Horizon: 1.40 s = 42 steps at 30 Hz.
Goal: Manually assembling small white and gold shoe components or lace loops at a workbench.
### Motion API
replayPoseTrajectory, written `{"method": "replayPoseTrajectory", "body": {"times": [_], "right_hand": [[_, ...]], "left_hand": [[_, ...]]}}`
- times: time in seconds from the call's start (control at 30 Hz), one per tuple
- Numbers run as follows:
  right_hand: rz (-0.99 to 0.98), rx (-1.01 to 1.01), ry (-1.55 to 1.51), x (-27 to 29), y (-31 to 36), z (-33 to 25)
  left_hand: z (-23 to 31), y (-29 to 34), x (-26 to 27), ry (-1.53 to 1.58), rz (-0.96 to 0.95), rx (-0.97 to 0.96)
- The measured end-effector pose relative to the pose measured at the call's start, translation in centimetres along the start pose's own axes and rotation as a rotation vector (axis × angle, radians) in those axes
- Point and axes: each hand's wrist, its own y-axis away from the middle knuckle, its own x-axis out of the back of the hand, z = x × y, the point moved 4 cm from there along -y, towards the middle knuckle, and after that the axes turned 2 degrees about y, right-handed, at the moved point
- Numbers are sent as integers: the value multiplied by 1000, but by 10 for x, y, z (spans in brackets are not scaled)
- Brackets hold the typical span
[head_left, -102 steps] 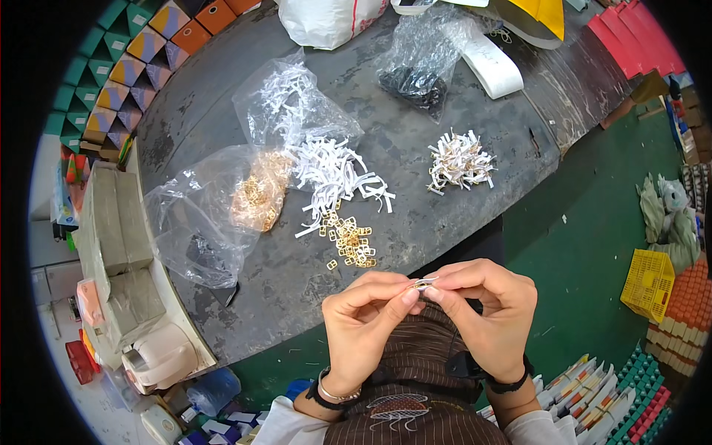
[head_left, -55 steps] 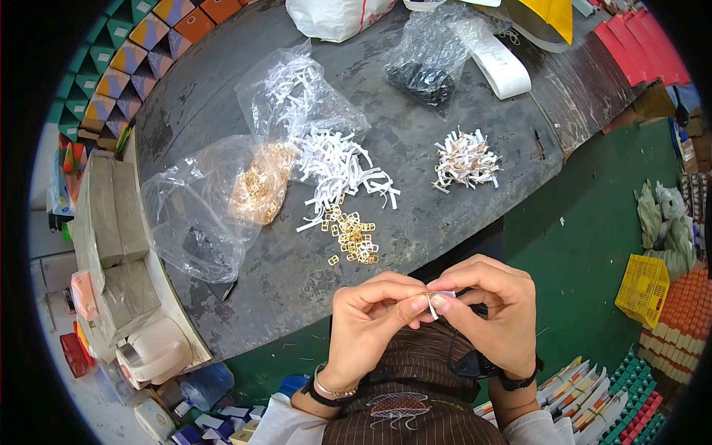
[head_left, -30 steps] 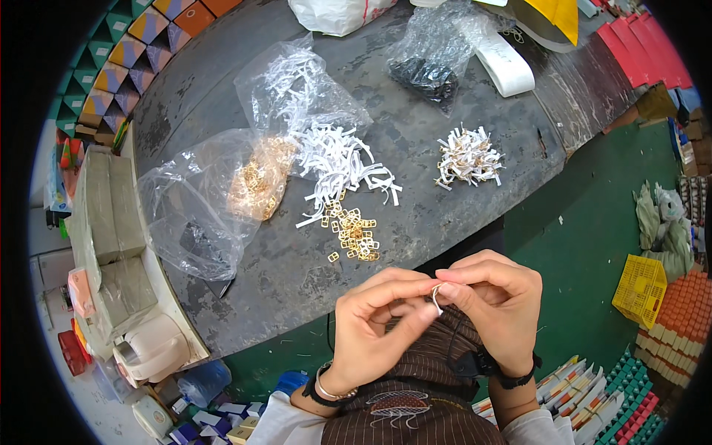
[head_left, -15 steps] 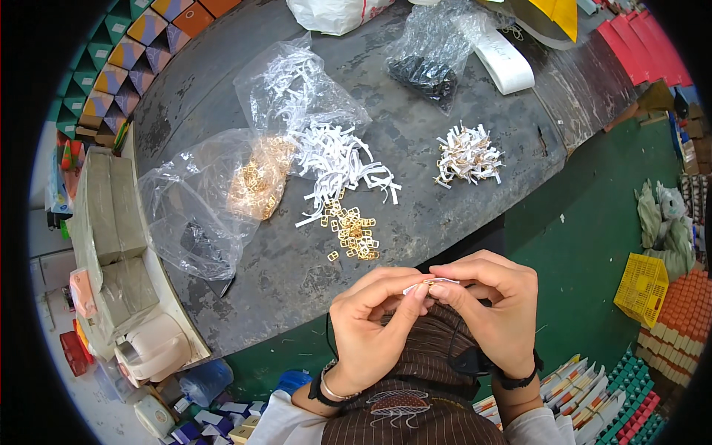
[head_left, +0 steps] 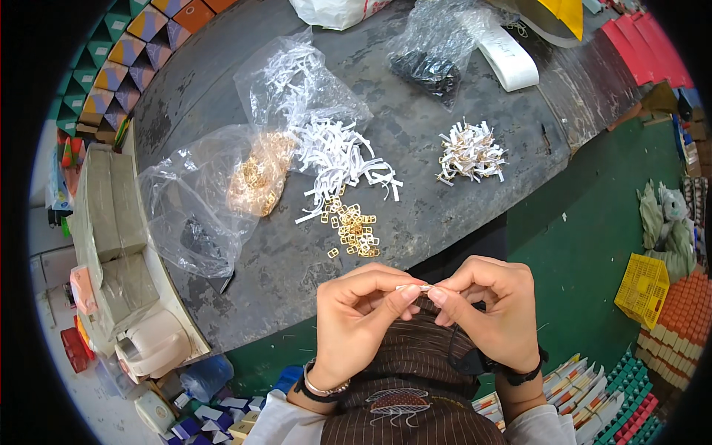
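My left hand [head_left: 356, 319] and my right hand [head_left: 491, 315] meet in front of my lap, just off the table's near edge. Between both thumbs and forefingers is pinched a short white strip [head_left: 412, 287]; a glint of gold shows on it, and my fingertips cover most of the rest. Beyond my hands lies a loose heap of gold buckles [head_left: 356, 230]. A tangle of white strips [head_left: 337, 159] adjoins it on the far side. Farther right sits a separate pile of white strips joined with gold pieces [head_left: 472, 152].
Clear plastic bags hold gold buckles [head_left: 256, 182] and white strips [head_left: 285, 74]. A bag with black contents [head_left: 430, 70] and a white band roll [head_left: 510, 63] lie at the back of the dark table [head_left: 297, 297]. A yellow crate [head_left: 642, 291] stands at right.
My left hand has shifted a little to the left. The strip's ends, which stuck out on both sides before, are now mostly hidden under my fingers.
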Motion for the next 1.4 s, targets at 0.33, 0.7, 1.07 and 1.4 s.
{"method": "replayPoseTrajectory", "body": {"times": [0.33,0.7,1.07,1.4], "right_hand": [[-22,-58,-115,0,4,5],[16,-35,-65,-1,7,6],[135,37,42,-5,10,8],[254,259,321,-16,14,1]], "left_hand": [[7,3,3,-12,6,60],[7,6,1,-54,36,54],[9,8,-3,-207,97,-51],[18,15,-17,-717,245,-481]]}}
